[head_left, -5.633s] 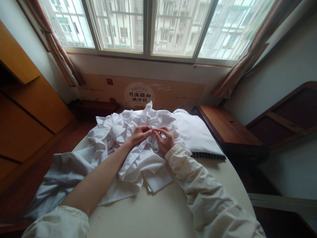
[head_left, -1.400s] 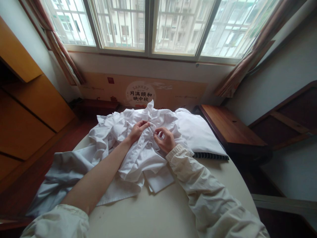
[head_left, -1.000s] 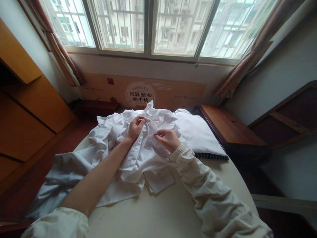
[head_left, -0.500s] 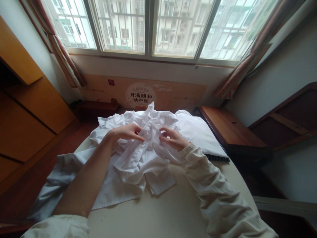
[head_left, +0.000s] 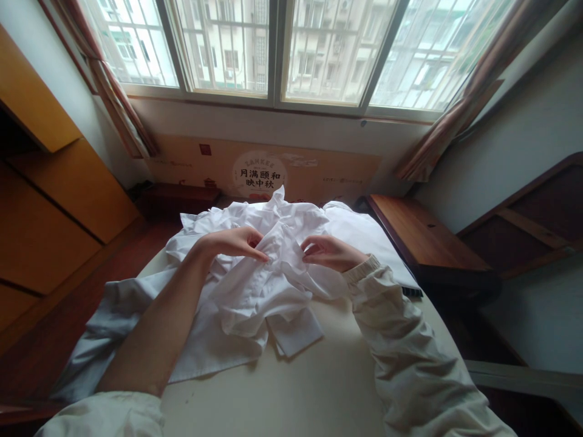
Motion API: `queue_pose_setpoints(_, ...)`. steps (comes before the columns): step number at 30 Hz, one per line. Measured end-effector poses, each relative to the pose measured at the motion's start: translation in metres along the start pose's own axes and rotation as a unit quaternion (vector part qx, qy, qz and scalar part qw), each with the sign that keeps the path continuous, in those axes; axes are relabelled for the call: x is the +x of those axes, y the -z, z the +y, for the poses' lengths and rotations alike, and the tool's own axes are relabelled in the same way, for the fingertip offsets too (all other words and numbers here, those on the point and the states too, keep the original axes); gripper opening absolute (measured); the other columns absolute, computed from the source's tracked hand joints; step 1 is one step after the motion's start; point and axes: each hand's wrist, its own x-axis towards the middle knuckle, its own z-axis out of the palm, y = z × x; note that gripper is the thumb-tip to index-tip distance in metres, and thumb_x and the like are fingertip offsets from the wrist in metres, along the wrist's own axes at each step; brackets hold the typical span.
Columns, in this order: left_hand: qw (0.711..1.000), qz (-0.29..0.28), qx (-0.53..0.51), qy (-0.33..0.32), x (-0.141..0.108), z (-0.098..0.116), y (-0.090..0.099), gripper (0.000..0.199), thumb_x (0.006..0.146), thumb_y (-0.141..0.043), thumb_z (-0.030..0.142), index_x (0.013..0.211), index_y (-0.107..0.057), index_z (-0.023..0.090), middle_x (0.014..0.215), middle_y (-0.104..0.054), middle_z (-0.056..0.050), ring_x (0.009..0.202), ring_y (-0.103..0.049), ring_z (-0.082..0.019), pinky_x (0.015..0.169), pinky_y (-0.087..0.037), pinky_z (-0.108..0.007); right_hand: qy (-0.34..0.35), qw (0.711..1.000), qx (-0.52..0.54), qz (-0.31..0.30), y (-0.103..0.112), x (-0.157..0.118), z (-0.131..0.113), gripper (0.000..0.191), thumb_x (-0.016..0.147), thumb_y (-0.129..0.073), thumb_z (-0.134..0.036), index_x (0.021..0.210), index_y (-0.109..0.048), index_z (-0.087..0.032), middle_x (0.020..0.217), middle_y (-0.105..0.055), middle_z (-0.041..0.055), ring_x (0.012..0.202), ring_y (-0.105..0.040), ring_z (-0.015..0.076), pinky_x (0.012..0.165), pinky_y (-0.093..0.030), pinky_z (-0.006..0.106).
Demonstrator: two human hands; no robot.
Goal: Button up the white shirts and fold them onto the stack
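1. Here my left hand (head_left: pixel 232 241) lies on top of the crumpled white shirt (head_left: pixel 255 285), palm down, and its thumb and fingers are pinching a fold of the cloth at the tips.
2. My right hand (head_left: pixel 330 253) is just beside it, to the right, and it also pinches the same white cloth between the thumb and the first fingers; the other fingers are curled in.
3. Between my two hands the cloth stands up in a small ridge, and both hands are touching it.
4. The shirt is below and around my hands, spread over the round cream table (head_left: pixel 310 388). One part of it hangs down over the table edge under my left forearm, and a flat folded piece sticks out toward me, below my right hand.
5. My left forearm is bare with the sleeve pushed up to the elbow; my right arm is covered by a cream sleeve (head_left: pixel 410 352) down to the wrist.
6. Beyond my right hand there is a white folded garment (head_left: pixel 364 233) lying flat.
7. Further right of that hand stands a dark wooden side table (head_left: pixel 419 233).
8. In front of both hands, past the shirt, a brown cardboard box with printed characters (head_left: pixel 259 173) leans under the window (head_left: pixel 277 48).
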Motion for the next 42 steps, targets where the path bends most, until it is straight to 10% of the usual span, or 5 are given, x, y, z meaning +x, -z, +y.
queue_pose_setpoints(42, 0.999, 0.015, -0.024, -0.022, 0.014, 0.007, -0.014, 0.043, 0.084, -0.081, 0.056, 0.094, -0.081, 0.014, 0.082, -0.072, -0.004, 0.071, -0.065, -0.017, 0.059, -0.044, -0.022, 0.128, 0.977, -0.048, 0.161, -0.051, 0.011, -0.023, 0.025, 0.089, -0.078, -0.044, 0.089, -0.081, -0.019, 0.090, -0.080, 0.0064, 0.078, -0.070, 0.0201, 0.073, -0.054, 0.032)
